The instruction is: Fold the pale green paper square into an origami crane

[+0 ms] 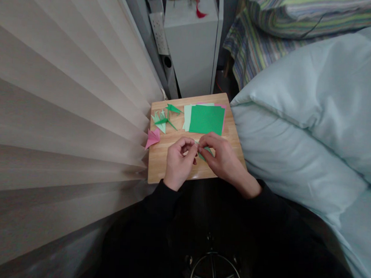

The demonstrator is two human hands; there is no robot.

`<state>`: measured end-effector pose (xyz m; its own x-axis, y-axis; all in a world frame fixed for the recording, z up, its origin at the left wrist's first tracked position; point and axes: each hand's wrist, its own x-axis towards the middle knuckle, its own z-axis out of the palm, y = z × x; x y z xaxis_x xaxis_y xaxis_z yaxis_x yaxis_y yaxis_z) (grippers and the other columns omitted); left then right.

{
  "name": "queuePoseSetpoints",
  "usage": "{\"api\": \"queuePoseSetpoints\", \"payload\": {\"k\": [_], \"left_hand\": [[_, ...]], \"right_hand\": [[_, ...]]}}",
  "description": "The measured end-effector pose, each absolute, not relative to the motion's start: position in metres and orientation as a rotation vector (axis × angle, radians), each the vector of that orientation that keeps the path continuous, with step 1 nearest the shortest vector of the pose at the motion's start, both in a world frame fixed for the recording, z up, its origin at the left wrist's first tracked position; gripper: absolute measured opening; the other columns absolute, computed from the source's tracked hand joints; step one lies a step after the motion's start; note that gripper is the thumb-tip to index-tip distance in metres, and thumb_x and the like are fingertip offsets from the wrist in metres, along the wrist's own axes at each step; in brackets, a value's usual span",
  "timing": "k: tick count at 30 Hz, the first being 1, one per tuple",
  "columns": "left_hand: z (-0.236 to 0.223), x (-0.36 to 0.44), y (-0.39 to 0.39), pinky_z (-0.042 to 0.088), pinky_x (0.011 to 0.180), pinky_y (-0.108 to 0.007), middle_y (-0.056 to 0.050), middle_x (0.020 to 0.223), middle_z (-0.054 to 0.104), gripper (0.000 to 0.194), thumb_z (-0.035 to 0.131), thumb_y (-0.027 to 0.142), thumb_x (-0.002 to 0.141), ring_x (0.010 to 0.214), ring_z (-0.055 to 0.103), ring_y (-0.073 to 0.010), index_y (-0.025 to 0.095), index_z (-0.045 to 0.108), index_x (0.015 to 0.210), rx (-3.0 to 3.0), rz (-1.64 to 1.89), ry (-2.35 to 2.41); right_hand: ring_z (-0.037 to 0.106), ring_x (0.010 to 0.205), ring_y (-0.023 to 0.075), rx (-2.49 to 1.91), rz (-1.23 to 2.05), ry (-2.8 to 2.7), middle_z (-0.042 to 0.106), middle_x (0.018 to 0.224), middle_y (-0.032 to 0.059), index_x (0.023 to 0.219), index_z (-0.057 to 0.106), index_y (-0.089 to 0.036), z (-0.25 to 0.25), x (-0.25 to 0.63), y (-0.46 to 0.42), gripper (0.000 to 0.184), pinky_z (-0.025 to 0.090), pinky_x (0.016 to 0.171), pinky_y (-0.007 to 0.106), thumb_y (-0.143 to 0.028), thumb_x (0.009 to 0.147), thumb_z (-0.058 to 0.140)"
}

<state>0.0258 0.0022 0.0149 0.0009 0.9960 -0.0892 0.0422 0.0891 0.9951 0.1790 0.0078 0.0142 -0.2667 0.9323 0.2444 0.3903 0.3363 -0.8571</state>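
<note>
Between my two hands is a small piece of folded green paper (206,153), mostly covered by fingers. My left hand (182,157) pinches its left end, with thumb and forefinger together. On the other side my right hand (223,155) has its fingers closed on the same paper. Just beyond them lies a stack of paper sheets (207,119), dark green on top, with pale green and pink edges showing. Folded green paper pieces (166,120) rest at the table's far left. A pink folded paper piece (153,137) sits by the left edge.
The small wooden table (157,166) stands against a pleated curtain (81,108) on the left. A bed with a pale blue quilt (298,120) borders the right. Behind is a white cabinet (193,52). Below me shows a round metal stool base (215,273).
</note>
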Motion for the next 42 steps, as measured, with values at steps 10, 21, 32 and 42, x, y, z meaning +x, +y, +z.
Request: {"api": "queuePoseSetpoints", "payload": {"k": [10, 21, 32, 42], "left_hand": [[0.026, 0.017, 0.010, 0.044, 0.058, -0.023, 0.002, 0.068, 0.061, 0.017, 0.071, 0.033, 0.087, 0.059, 0.053, -0.0101, 0.017, 0.068, 0.080, 1.325, 1.084, 1.298], [0.013, 0.018, 0.010, 0.045, 0.059, -0.023, 0.002, 0.066, 0.060, 0.020, 0.073, 0.034, 0.085, 0.060, 0.055, -0.0110, 0.019, 0.065, 0.076, 1.297, 1.119, 1.336], [0.015, 0.014, 0.013, 0.053, 0.066, -0.023, -0.002, 0.082, 0.071, 0.022, 0.078, 0.034, 0.080, 0.071, 0.065, -0.0116, 0.016, 0.068, 0.088, 1.163, 1.085, 1.253], [0.011, 0.012, 0.012, 0.053, 0.068, -0.023, 0.000, 0.075, 0.068, 0.023, 0.083, 0.031, 0.075, 0.070, 0.063, -0.0109, 0.017, 0.067, 0.083, 1.087, 1.073, 1.202]], "right_hand": [[0.063, 0.089, 0.0205, -1.197, 1.042, -1.768, 0.069, 0.090, 0.0062, 0.075, 0.064, -0.019, 0.014, 0.187, 0.011, 0.014, 0.054, 0.079, 0.036, -0.020, 0.088, 0.068], [0.064, 0.085, 0.0183, -1.208, 1.141, -1.740, 0.070, 0.093, 0.0050, 0.084, 0.067, -0.019, 0.010, 0.185, 0.011, 0.003, 0.053, 0.072, 0.032, -0.020, 0.081, 0.069], [0.065, 0.073, 0.0162, -1.176, 1.330, -1.512, 0.066, 0.081, -0.0005, 0.112, 0.063, -0.021, 0.008, 0.183, 0.011, 0.033, 0.053, 0.065, 0.030, -0.023, 0.081, 0.072], [0.065, 0.066, 0.0152, -1.182, 1.428, -1.341, 0.069, 0.073, 0.0008, 0.083, 0.066, -0.019, 0.011, 0.186, 0.015, 0.017, 0.054, 0.057, 0.029, -0.033, 0.080, 0.076]]}}
